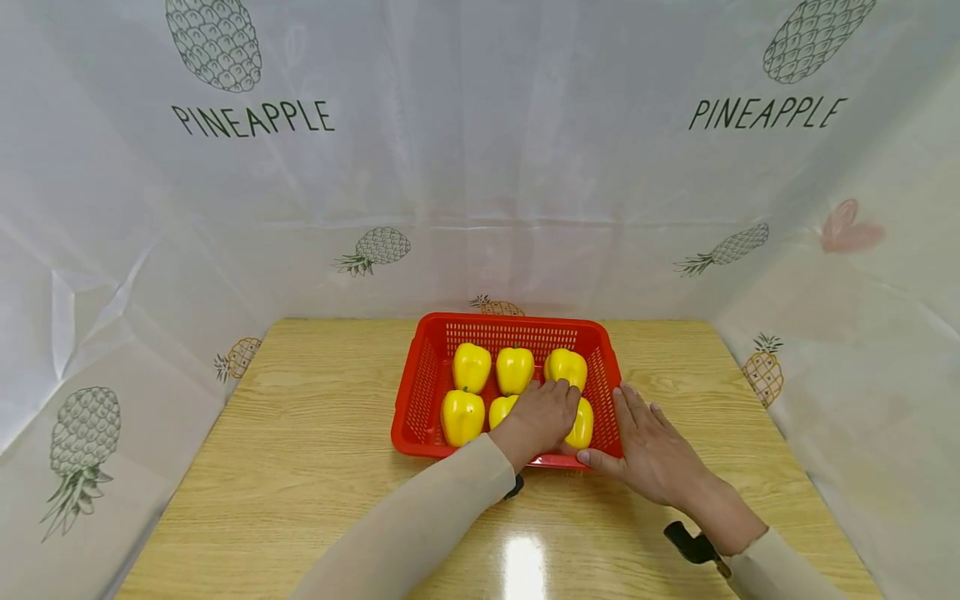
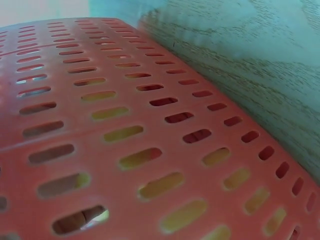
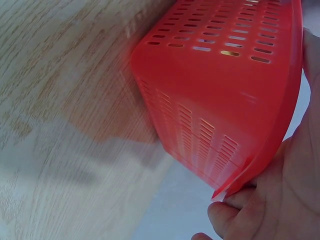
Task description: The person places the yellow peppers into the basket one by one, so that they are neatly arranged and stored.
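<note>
A red slotted plastic basket (image 1: 517, 322) stands on the wooden table with several yellow bell peppers in two rows. My left hand (image 1: 542, 417) reaches inside and grips the front right yellow bell pepper (image 1: 581, 423), its fingers bent over the far side and partly hiding it. Behind that hand, the middle front pepper (image 1: 501, 409) is half covered. At the basket's right front corner my right hand (image 1: 660, 454) rests against the rim, fingers straight along the side and thumb at the front. The right wrist view shows this hand (image 3: 285, 195) beside the red rim.
The wooden table (image 1: 300, 450) extends to both sides of the basket. White sheeting (image 1: 487, 167) printed with pineapples hangs behind and at both sides. In the left wrist view, the basket's slotted wall (image 2: 115, 150) fills most of the picture, with yellow showing through its slots.
</note>
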`<act>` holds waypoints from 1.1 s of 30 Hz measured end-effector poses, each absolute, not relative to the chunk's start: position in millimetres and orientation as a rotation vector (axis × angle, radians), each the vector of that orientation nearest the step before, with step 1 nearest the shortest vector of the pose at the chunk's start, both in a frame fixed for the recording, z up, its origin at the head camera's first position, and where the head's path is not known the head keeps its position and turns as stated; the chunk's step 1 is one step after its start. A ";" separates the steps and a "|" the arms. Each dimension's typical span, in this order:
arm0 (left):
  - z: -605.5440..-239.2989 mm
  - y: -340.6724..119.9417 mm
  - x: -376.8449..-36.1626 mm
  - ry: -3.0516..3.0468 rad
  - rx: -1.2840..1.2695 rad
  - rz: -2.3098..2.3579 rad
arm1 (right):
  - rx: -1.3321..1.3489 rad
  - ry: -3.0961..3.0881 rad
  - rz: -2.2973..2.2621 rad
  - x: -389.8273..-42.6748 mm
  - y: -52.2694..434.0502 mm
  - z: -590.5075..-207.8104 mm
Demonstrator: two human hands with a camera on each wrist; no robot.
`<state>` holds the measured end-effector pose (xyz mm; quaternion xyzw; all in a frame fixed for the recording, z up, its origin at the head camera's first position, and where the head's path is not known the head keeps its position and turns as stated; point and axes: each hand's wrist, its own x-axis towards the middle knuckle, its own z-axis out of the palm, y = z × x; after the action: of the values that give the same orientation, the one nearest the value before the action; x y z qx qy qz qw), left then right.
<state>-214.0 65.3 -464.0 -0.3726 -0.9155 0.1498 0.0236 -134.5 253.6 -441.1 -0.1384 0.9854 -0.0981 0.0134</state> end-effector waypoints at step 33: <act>-464.8 63.1 -214.5 -2.763 -1.097 0.404 | -0.467 3.091 -0.308 -133.4 252.6 -440.6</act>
<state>-214.5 63.1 -464.8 -0.3649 -0.9186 0.1342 0.0708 -133.4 252.6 -440.6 -0.1487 0.9840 -0.0981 -0.0001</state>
